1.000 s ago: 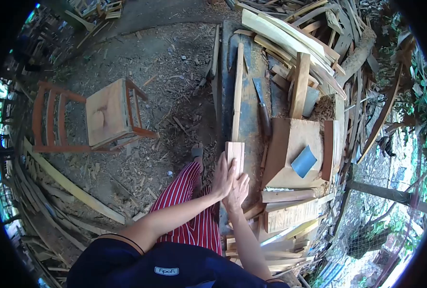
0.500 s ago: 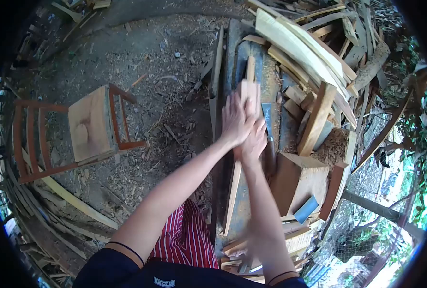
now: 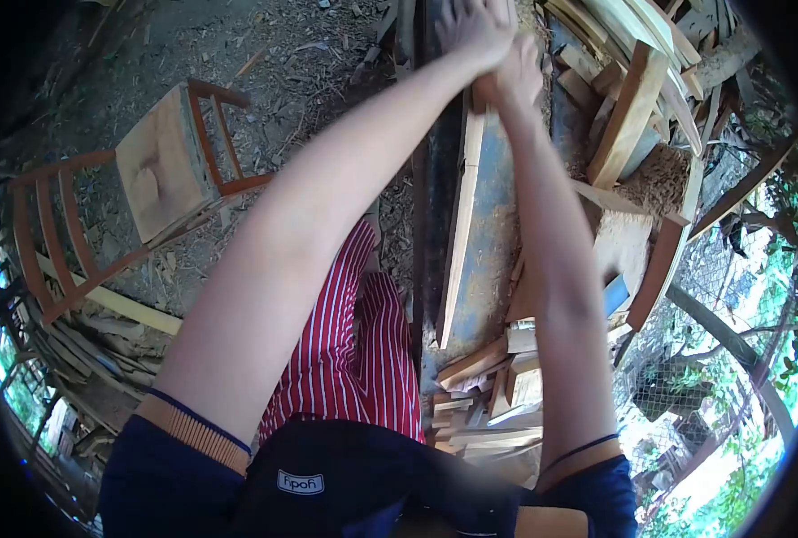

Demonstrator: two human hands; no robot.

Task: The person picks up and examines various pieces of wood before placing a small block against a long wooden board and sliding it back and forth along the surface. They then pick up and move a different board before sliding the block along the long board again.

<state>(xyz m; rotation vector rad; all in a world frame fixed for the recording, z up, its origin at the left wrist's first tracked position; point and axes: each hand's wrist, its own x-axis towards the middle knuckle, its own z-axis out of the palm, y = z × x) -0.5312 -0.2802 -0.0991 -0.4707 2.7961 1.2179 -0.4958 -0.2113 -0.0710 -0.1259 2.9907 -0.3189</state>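
My left hand (image 3: 475,36) and my right hand (image 3: 514,79) are close together at the far end of the workbench (image 3: 493,220), near the top edge of the view. Both are closed on a wooden hand plane, mostly hidden under the fingers; its brown back end shows by my right hand. Under it, a long pale wooden strip (image 3: 460,233) runs lengthwise along the bench towards my body. Both arms are stretched far forward.
A wooden chair (image 3: 161,170) lies tipped on the chip-strewn ground at left. Along the bench's right side are a thick timber piece (image 3: 627,117), a large wooden block (image 3: 623,229), a curved blue piece (image 3: 616,294) and stacked offcuts (image 3: 497,435).
Both hands have pushed forward along the strip with the plane, away from my body. The head view has tilted down, so more of my clothing and the near offcuts shows.
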